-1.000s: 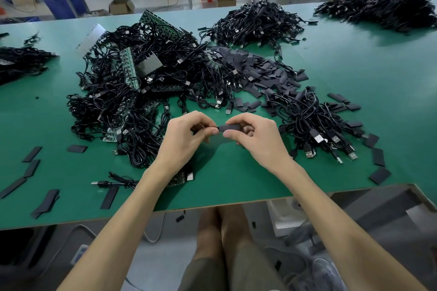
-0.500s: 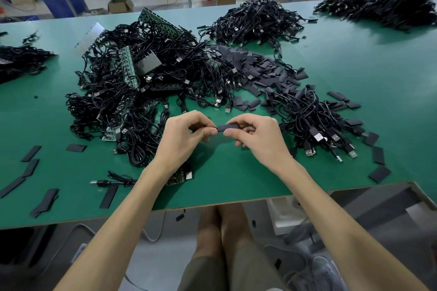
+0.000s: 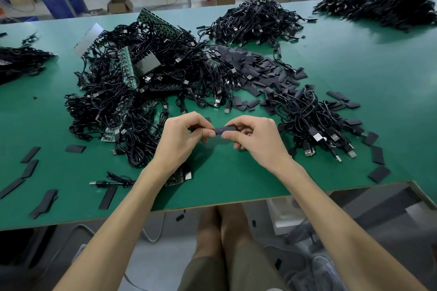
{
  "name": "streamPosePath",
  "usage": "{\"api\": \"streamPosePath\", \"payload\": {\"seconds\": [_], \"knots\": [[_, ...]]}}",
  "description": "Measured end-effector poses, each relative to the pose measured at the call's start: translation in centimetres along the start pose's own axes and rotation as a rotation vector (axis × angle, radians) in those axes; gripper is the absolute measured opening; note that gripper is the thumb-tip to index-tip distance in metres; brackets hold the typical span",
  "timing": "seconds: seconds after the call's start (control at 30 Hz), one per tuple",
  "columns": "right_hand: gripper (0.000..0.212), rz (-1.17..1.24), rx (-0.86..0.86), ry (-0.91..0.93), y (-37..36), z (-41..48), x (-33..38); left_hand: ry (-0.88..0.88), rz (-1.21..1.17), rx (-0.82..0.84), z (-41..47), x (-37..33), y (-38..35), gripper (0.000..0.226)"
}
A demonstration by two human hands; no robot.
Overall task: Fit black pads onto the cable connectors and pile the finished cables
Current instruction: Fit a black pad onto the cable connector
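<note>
Forearms reach in from below over the green table (image 3: 236, 186), and the two hands meet just above its near part. The left hand (image 3: 181, 142) has its fingers curled and pinches a dark end that I take to be the connector (image 3: 197, 128); most of it is hidden inside the grip. The right hand (image 3: 256, 142) pinches the black pad (image 3: 226, 129) between thumb and forefinger, the other fingers tucked under. Pad and connector are end to end between the hands, so the fitting looks under way.

The pad looks light, thin and soft, likely to buckle if pushed from its far end, so it is best held by its sides close to the open mouth. The connector is stiff and can take the firm grip; the cable behind it is limp and will trail.

A single cable (image 3: 113, 183) lies left, near the table edge, with loose pads (image 3: 29, 160) beyond it. Right of the hands sits a smaller cable pile (image 3: 312, 123), perhaps the finished ones. Behind the hands spreads a big tangled heap (image 3: 132, 97) of cables and green boards, then a heap of pads (image 3: 262, 71), and farther off another cable pile (image 3: 255, 21).
</note>
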State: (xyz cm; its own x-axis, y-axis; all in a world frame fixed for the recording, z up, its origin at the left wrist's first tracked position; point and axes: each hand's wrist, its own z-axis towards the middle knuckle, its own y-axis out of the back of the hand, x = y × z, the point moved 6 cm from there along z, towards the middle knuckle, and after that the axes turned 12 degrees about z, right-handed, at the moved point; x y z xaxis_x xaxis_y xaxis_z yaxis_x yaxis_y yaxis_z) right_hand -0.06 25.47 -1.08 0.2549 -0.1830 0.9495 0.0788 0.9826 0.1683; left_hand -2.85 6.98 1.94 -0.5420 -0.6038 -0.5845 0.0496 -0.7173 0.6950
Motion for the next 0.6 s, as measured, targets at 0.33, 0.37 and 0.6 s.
{"api": "streamPosePath", "payload": {"seconds": [0.33, 0.37, 0.6], "knots": [[0.014, -0.007, 0.009, 0.003, 0.06, -0.10, 0.16, 0.042, -0.021, 0.022, 0.05, 0.43, -0.38, 0.010], [0.014, -0.008, 0.010, 0.004, 0.08, -0.09, 0.14, 0.041, -0.019, 0.022, 0.04, 0.43, -0.39, 0.010], [0.007, 0.031, 0.019, -0.008, -0.02, 0.04, -0.19, 0.004, 0.024, -0.001, 0.09, 0.32, -0.51, 0.010]]}}
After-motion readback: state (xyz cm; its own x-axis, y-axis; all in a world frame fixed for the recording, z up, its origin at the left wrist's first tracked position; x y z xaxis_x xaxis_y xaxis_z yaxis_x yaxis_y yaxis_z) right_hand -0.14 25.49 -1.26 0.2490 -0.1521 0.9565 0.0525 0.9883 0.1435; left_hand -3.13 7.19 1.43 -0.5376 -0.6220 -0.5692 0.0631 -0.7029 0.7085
